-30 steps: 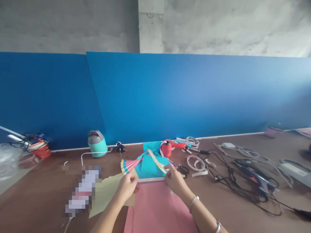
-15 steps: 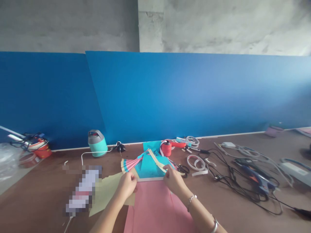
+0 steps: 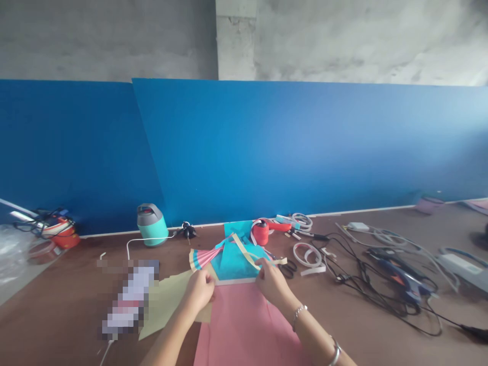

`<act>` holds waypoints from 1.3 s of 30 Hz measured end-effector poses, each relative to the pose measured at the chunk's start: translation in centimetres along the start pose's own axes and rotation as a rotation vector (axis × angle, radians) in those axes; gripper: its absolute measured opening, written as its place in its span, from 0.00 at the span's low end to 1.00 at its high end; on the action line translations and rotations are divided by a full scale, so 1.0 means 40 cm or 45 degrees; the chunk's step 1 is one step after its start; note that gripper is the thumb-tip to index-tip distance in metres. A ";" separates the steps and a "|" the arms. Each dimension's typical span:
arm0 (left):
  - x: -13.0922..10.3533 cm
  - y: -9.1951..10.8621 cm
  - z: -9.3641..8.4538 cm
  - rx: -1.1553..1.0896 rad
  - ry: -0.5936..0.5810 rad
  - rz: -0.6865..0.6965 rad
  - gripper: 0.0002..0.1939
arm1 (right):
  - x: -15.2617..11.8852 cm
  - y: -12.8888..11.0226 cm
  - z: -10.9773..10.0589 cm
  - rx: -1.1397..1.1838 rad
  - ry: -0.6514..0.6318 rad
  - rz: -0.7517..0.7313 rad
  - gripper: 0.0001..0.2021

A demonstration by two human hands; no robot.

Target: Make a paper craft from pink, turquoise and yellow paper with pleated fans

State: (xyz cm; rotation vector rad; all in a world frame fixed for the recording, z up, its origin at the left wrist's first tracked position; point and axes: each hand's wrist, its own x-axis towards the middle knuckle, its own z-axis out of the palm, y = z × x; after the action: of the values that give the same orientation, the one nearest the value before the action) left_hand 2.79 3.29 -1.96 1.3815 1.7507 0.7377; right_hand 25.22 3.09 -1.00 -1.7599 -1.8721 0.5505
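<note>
Pink paper (image 3: 240, 325) lies in front of me, with a white strip (image 3: 236, 281) along its far edge. My left hand (image 3: 200, 291) is closed in a pinch at the strip's left end; what its fingertips hold is too small to make out. At the right end my right hand (image 3: 269, 277) is closed, its fingertips beside a curled cream strip (image 3: 246, 251); its grip is unclear. Blue paper (image 3: 234, 262) lies just beyond both hands. A pleated pink, cream and blue paper fan (image 3: 202, 257) rests to its left.
Yellow-green paper (image 3: 168, 300) and a blurred-out device (image 3: 131, 300) lie left. A turquoise container (image 3: 152, 226) stands behind. Right are a red roll (image 3: 261, 233), black scissors (image 3: 290, 268), a white tape coil (image 3: 307, 255), tangled cables (image 3: 366, 284) and a blue tool (image 3: 407, 282).
The cream strip near my right fingers has shifted, its free end now sticking up to the right. Both hands stay almost in place.
</note>
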 end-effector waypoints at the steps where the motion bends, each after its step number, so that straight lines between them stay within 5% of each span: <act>1: 0.001 -0.001 0.001 0.009 0.003 0.004 0.11 | 0.000 -0.001 -0.001 -0.002 -0.002 0.000 0.21; 39: 0.003 0.009 -0.007 0.345 0.006 -0.006 0.09 | -0.007 -0.020 -0.011 -0.021 -0.042 0.050 0.22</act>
State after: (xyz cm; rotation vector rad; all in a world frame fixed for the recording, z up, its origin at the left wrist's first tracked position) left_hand 2.73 3.49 -1.56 1.5534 1.9098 0.5139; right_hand 24.87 2.75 -0.21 -1.8123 -1.8727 0.5845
